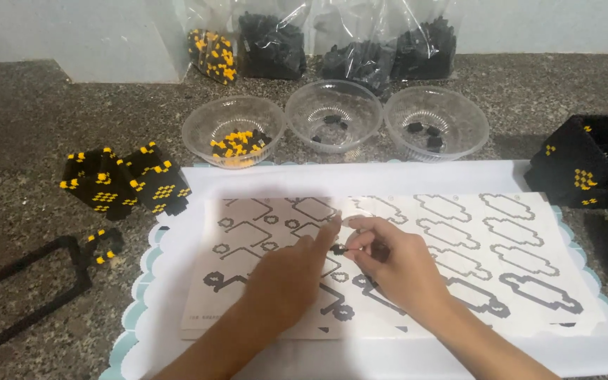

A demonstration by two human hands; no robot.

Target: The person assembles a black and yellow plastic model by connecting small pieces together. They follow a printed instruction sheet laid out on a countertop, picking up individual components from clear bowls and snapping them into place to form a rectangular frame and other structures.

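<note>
left hand [286, 278]: flat-ish over the sheet [388, 264], index finger stretched toward the right hand's fingertips; holds nothing, fingers loose and apart
right hand [395, 264]: thumb and finger pinched shut on a tiny black piece [338, 249], right at the left fingertip; hands nearly touching
sheet: under both hands, printed outlines; the few nearest the hands look filled dark, the rows off to the right and farther out are bare outlines, so I'd say mostly left to do
bowls [332, 116]: three clear ones beyond the hands; left has yellow bits, the other two a few black
bags [346, 42]: behind the bowls, pretty full
blocks [124, 179]: finished-looking black-yellow ones left of the hands on the table [22, 119]; more far right
</note>
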